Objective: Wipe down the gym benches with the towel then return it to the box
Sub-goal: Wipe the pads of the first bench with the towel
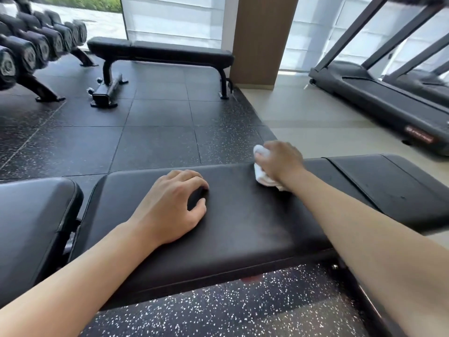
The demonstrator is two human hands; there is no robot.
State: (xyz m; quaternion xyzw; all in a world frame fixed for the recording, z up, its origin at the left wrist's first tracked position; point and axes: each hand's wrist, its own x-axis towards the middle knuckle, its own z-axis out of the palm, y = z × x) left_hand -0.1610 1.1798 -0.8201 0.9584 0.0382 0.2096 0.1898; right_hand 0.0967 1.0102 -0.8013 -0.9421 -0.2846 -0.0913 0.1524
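A black padded gym bench (243, 222) runs across the foreground. My right hand (281, 160) is closed on a bunched white towel (263, 178) and presses it onto the bench's far edge, near the seam between its two pads. My left hand (170, 205) rests on the bench top with its fingers curled and apart, holding nothing. A second black pad (31, 215) sits to the left of this bench. Another black bench (165, 53) stands farther back by the window. No box is in view.
A dumbbell rack (31, 49) stands at the far left. Treadmills (388, 98) line the right side on the light floor. A wooden pillar (262, 37) rises behind the far bench. Black speckled rubber tiles (150, 142) cover the floor between the benches.
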